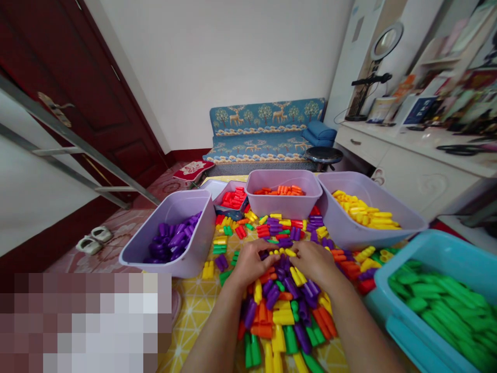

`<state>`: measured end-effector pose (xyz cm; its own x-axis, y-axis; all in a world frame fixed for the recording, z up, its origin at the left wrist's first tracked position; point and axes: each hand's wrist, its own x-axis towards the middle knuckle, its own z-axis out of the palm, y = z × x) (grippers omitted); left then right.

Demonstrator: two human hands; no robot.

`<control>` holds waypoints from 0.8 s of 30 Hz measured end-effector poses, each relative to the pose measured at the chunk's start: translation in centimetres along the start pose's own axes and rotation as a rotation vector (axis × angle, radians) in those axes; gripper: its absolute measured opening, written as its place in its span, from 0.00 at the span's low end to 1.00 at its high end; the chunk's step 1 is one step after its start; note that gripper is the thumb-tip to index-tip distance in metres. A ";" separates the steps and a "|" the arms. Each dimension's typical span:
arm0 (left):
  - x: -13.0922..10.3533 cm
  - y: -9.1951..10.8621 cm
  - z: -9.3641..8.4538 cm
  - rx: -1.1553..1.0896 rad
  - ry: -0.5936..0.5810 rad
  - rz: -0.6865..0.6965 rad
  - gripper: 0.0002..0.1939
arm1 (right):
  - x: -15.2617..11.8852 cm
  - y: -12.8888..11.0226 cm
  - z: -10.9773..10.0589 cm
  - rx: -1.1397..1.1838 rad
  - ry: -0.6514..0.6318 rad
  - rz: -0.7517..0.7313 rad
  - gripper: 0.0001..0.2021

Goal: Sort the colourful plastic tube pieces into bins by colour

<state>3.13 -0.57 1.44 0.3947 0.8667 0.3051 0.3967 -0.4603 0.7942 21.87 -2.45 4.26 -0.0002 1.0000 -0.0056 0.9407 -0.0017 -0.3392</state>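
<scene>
My left hand [250,260] reaches into a heap of small bullet-shaped plastic pieces [283,317] in purple, yellow, green, orange and red. Its thumb and fingers are apart, bent over the pieces. Facing it, my right hand [313,261] lies on the far part of the same heap, fingers stretched inward and partly hidden. Several small yellow pieces [288,252] show between the fingertips of both hands; I cannot make out a firm grip on them. The heap spreads over a table with a yellow patterned cloth [194,305].
Around the heap stand a lilac bin [134,259] of purple pieces, a small box [221,199] of red ones, a lilac bin [283,207] of orange ones, another bin [341,230] of yellow ones and a turquoise bin [404,331] of green ones. A blue sofa [264,140] stands behind.
</scene>
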 end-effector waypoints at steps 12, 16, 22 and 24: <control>0.4 -2.3 0.2 -0.424 0.181 -0.138 0.13 | 1.0 -2.0 3.0 0.642 -0.015 -0.115 0.17; 0.6 -2.4 0.4 -0.413 0.282 -0.130 0.12 | 0.9 -1.0 2.4 0.670 -0.068 -0.151 0.08; 0.7 -2.5 0.5 -0.453 0.368 -0.275 0.13 | 0.4 1.0 -1.0 0.748 0.055 -0.025 0.06; 0.7 -2.5 0.5 -0.449 0.366 -0.274 0.14 | 0.4 0.8 -2.2 0.988 0.296 0.029 0.11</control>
<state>2.82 1.09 -0.54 -0.0117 0.9877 0.1562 0.0259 -0.1558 0.9874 23.35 -2.07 6.08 0.2273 0.9604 0.1609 0.2407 0.1047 -0.9649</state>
